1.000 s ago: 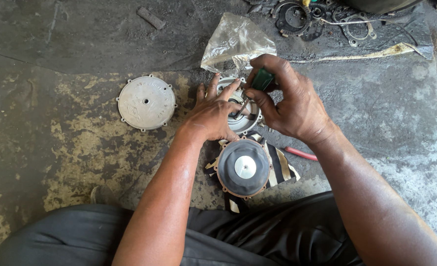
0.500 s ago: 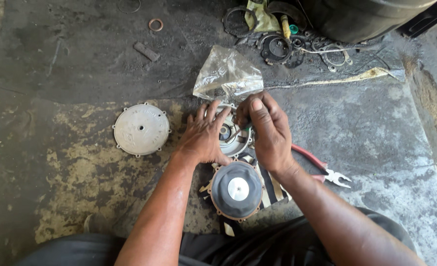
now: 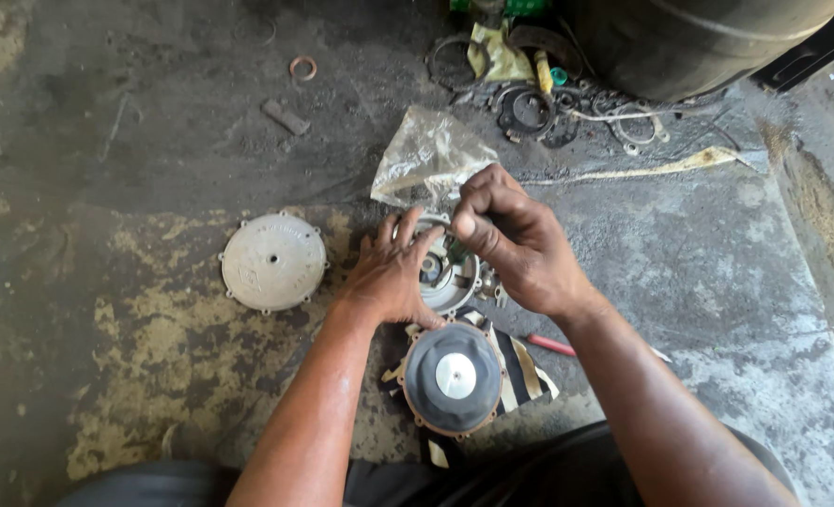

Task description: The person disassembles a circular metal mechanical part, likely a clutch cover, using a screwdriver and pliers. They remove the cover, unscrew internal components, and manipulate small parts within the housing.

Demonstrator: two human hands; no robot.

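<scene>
Here my left hand [image 3: 393,272] presses flat on the round housing [image 3: 445,277], face-up; right hand [image 3: 511,239] pinches a small tool [image 3: 455,249] downward; bare floor [image 3: 107,141] left.

A: Left hand [image 3: 393,272]?
B: Mid-frame, palm down, fingers spread flat, forearm running up from the bottom centre. Grip loose, nothing clasped.
A: Right hand [image 3: 516,246]?
B: Just right of it and a bit higher, fingers curled into a pinch, thumb up top. Forearm enters from the lower right. The hands sit almost touching.
</scene>
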